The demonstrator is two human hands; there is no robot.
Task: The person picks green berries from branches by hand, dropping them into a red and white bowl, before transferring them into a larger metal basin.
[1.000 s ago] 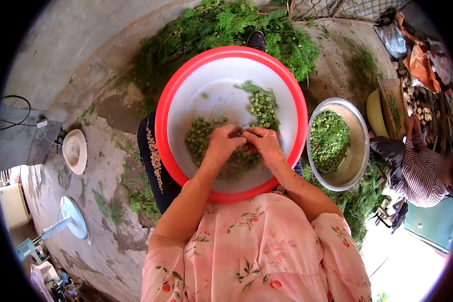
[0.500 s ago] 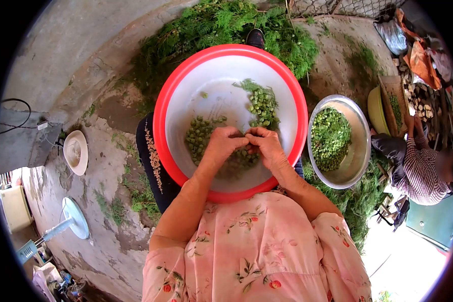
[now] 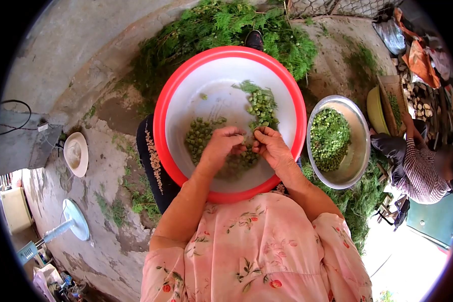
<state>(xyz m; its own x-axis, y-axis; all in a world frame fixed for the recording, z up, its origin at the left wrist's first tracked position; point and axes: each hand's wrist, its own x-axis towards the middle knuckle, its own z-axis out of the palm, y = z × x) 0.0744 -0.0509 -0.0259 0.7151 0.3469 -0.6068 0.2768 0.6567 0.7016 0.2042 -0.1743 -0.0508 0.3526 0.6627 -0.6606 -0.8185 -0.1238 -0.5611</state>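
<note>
On my lap rests a big white basin with a red rim (image 3: 161,116). Inside, small round green cones (image 3: 200,135) lie in a heap at the left, and a cluster of green cones with leafy sprigs (image 3: 262,108) lies at the right. My left hand (image 3: 223,146) is above the left heap, its fingers curled together. My right hand (image 3: 272,147) is just below the sprig cluster, thumb and fingers pinched. Whatever small piece sits between the fingertips of either hand is too small to make out. A narrow gap separates the hands.
A metal bowl (image 3: 358,151) of green cones stands to the right. Beyond it a person in a striped top (image 3: 423,173) sits beside a yellow-green basin (image 3: 375,110). Cut green branches (image 3: 196,38) lie ahead. At the left are a hat (image 3: 76,154) and a fan (image 3: 75,219).
My hands have parted slightly; their fingertips were meeting before. My right hand has shifted a little to the right. The basin's contents look about the same.
</note>
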